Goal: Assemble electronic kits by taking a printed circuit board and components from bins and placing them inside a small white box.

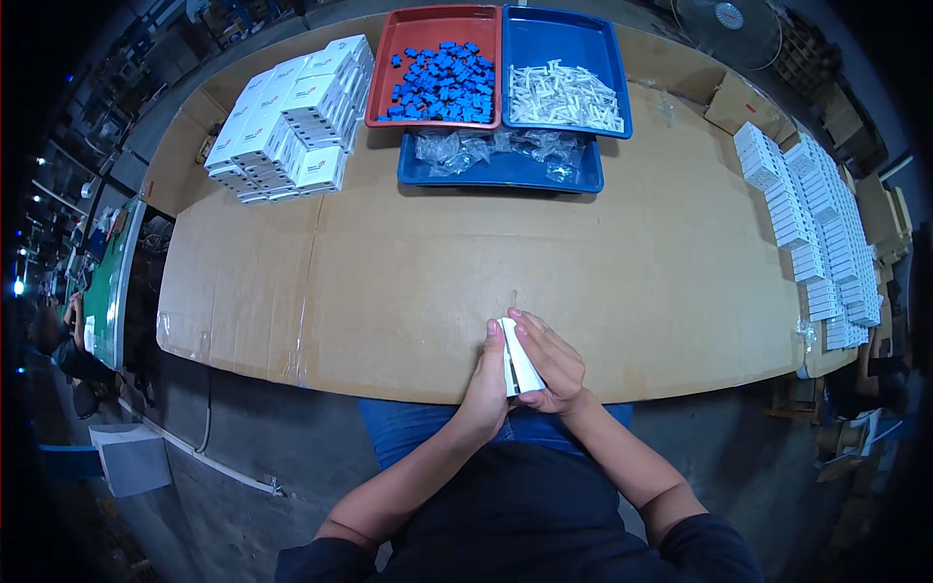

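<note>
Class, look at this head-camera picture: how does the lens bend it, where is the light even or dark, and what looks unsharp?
Head view: fisheye bends the cardboard-covered table edges and darkens the corners; light on the tabletop is even, with soft shadows; glare shows on the clear bags in the near blue tray; the small white box between left hand and right hand looks slightly soft.

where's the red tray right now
In the head view the red tray sits at the table's far edge, left of the blue tray and right of the white box stack.
</note>
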Available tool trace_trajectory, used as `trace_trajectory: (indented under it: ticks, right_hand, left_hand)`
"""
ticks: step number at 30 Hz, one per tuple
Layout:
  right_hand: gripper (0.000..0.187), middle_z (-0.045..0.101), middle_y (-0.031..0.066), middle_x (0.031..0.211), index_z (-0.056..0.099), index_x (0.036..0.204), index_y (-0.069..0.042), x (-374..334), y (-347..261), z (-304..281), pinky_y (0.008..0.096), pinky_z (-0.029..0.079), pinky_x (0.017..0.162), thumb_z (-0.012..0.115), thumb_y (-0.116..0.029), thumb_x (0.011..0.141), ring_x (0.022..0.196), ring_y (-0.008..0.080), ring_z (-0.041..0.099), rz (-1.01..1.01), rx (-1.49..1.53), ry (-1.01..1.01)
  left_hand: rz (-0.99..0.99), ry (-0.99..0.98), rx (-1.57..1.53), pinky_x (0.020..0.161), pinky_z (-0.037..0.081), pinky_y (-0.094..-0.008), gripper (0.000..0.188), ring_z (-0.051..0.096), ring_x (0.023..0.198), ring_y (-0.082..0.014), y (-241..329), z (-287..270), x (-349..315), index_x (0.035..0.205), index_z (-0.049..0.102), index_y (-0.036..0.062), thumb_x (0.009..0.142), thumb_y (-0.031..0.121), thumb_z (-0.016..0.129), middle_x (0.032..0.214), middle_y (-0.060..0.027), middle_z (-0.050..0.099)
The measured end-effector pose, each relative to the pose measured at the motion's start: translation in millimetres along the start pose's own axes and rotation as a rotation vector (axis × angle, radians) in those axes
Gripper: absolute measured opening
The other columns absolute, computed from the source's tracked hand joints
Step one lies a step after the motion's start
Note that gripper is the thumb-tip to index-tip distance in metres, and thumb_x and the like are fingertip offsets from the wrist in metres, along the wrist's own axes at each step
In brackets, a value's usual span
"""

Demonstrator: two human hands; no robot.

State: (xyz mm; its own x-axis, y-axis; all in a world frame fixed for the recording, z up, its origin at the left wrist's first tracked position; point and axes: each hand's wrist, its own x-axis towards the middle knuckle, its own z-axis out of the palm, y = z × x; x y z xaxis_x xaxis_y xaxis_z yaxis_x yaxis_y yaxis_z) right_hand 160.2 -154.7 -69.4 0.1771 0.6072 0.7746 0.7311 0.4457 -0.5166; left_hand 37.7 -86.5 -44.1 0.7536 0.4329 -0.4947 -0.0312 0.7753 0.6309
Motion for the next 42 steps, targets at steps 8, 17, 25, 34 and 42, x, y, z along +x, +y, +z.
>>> trace_trajectory:
  ticks: [8, 17, 25, 34, 42]
  right_hand:
    - [0.102, 0.052, 0.0276, 0.151, 0.053, 0.143, 0.014, 5.1, -14.4, 3.0, 0.0421, 0.041, 0.117, 0.019, -0.074, 0.104, 0.140, 0.0365, 0.053, 0.663, 0.474, 0.221]
    - [0.062, 0.037, 0.0235, 0.163, 0.051, 0.150, 0.004, 25.8, -24.6, -15.7, 0.0432, 0.036, 0.120, 0.044, -0.043, 0.111, 0.148, 0.0357, 0.043, 0.673, 0.431, -0.029]
    - [0.057, 0.053, 0.0286, 0.149, 0.051, 0.146, 0.008, 11.1, -11.1, -3.8, 0.0450, 0.047, 0.112, 0.064, -0.009, 0.093, 0.134, 0.0423, 0.057, 0.319, -0.024, -0.205]
    - [0.049, 0.064, 0.0293, 0.135, 0.053, 0.141, 0.014, -4.9, -4.1, 3.2, 0.0373, 0.063, 0.075, 0.058, -0.006, 0.098, 0.098, 0.0360, 0.076, 0.205, -0.167, -0.143]
    - [0.047, 0.065, 0.0318, 0.132, 0.054, 0.141, 0.014, -13.4, -7.8, 7.8, 0.0383, 0.063, 0.073, 0.056, -0.007, 0.099, 0.093, 0.0363, 0.077, 0.221, -0.162, -0.162]
  left_hand:
    - [0.475, -0.111, 0.580, 0.120, 0.034, -0.0436, 0.087, 0.044, 0.144, -0.0287, -4.4, -8.2, 11.0, 0.167, 0.009, 0.0048, 0.106, 0.060, 0.041, 0.158, -0.0177, 0.040]
    - [0.481, -0.062, 0.295, 0.112, 0.044, -0.0394, 0.081, 0.051, 0.134, -0.0261, 28.6, -2.3, 8.0, 0.167, 0.005, 0.0063, 0.105, 0.017, 0.057, 0.152, -0.0189, 0.042]
    - [0.363, 0.054, 0.208, 0.110, 0.042, -0.0311, 0.057, 0.049, 0.131, -0.0166, 9.3, -12.4, 21.1, 0.164, 0.021, 0.0034, 0.115, 0.027, 0.038, 0.146, -0.0131, 0.047]
    - [0.372, 0.121, 0.317, 0.093, 0.047, -0.0277, 0.045, 0.054, 0.106, -0.0106, 8.1, -1.4, 16.2, 0.150, 0.042, 0.0015, 0.115, 0.029, 0.039, 0.120, -0.0062, 0.057]
    - [0.298, 0.153, 0.279, 0.082, 0.046, -0.0265, 0.033, 0.051, 0.092, -0.0079, 3.4, -8.5, 16.1, 0.128, 0.052, 0.0028, 0.115, 0.030, 0.039, 0.100, -0.0015, 0.055]
